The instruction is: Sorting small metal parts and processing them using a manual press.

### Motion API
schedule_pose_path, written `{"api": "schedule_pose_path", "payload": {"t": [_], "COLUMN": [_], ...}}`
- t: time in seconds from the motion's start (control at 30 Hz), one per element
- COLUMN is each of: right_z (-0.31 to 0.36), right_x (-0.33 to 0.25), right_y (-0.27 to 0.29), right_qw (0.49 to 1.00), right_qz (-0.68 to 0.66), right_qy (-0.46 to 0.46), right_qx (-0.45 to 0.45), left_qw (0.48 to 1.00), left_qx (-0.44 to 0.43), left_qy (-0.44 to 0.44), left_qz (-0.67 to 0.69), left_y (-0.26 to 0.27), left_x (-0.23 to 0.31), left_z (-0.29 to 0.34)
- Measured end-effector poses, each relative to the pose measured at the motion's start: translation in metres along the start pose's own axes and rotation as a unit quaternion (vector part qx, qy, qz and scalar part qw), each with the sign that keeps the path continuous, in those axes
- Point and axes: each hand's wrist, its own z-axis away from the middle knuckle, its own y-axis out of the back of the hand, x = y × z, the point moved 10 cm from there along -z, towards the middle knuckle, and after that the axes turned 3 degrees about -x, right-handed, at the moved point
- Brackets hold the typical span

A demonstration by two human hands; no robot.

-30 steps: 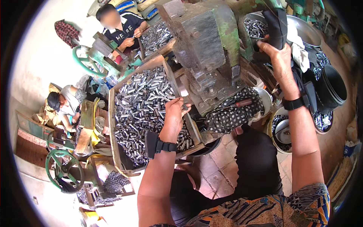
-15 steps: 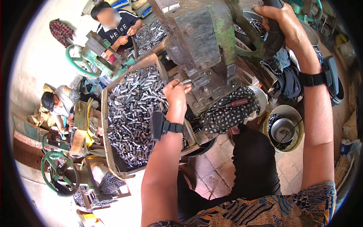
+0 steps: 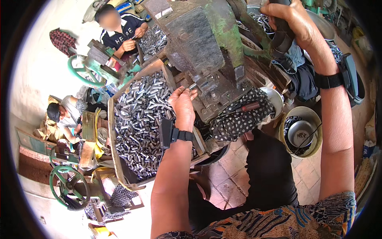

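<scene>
My left hand [image 3: 183,102] is closed in a pinch on a small shiny metal tube [image 3: 192,86], held at the edge of the worn metal press [image 3: 195,38]. The tube's end points at the tooling block [image 3: 211,87] low on the press. My right hand [image 3: 296,22] is raised and wrapped round a thick dark lever handle [image 3: 283,36] at the upper right. Left of the press, a wooden box [image 3: 113,137] holds a heap of similar metal tubes [image 3: 139,119].
A red-handled screwdriver [image 3: 250,106] lies on a polka-dot cloth [image 3: 227,125] below the press. A bucket [image 3: 317,139] with a metal bowl [image 3: 300,133] stands lower right. Two people work at the left, one [image 3: 123,34] farther back, near machines with green handwheels [image 3: 69,187].
The view has shifted slightly, so the press and box sit a little differently in the picture. Both hands keep their grips, the left on the tube, the right on the lever handle.
</scene>
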Motion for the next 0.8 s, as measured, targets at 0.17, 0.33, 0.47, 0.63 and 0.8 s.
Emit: {"api": "schedule_pose_path", "payload": {"t": [0.17, 0.33, 0.47, 0.63, 0.8], "right_z": [-0.010, -0.010, 0.016, 0.038, 0.028], "right_x": [-0.009, -0.006, 0.072, 0.096, 0.044], "right_y": [0.002, 0.001, 0.001, 0.002, 0.000], "right_qw": [0.998, 0.998, 0.997, 0.993, 0.996], "right_qz": [0.050, 0.026, 0.006, -0.032, 0.043], "right_qy": [-0.049, 0.060, 0.048, 0.014, 0.053], "right_qx": [0.005, -0.005, 0.054, 0.117, 0.057], "left_qw": [0.999, 0.992, 0.987, 0.983, 0.984], "left_qx": [-0.015, -0.030, -0.045, -0.048, -0.036], "left_qy": [-0.009, -0.030, -0.025, -0.016, 0.016], "left_qz": [-0.048, -0.118, -0.150, -0.175, -0.172], "left_y": [-0.011, -0.028, -0.028, -0.039, -0.015], "left_x": [-0.009, -0.002, -0.002, -0.003, 0.006], "left_z": [0.001, 0.004, 0.002, 0.003, 0.011]}}
